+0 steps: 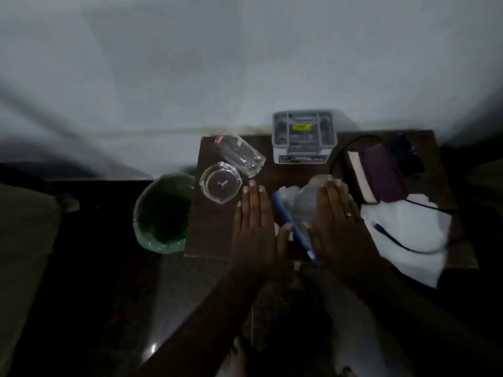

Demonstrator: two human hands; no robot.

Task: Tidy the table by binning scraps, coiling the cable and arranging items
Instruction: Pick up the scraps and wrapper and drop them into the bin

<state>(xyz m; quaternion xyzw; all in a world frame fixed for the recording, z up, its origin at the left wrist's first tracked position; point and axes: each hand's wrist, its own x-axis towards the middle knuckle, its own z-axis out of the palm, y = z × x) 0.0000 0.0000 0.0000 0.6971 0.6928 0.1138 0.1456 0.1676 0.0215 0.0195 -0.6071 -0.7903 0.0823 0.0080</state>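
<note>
My left hand (254, 221) lies flat, palm down, on the dark wooden table (215, 229), fingers straight and holding nothing. My right hand (339, 219) also lies flat, its fingertips resting on crumpled clear plastic scraps (299, 200). A blue pen (292, 227) lies diagonally between the two hands. A black cable (394, 240) runs over white paper (408, 232) at the right and loops behind a purple book (381, 175). A bin (163, 213) with a green liner stands on the floor left of the table.
A glass ashtray (221, 183) and a drinking glass (239, 155) lying on its side sit at the table's left rear. A grey desk organiser (303, 136) stands against the wall. A dark object (407, 156) rests at the far right rear.
</note>
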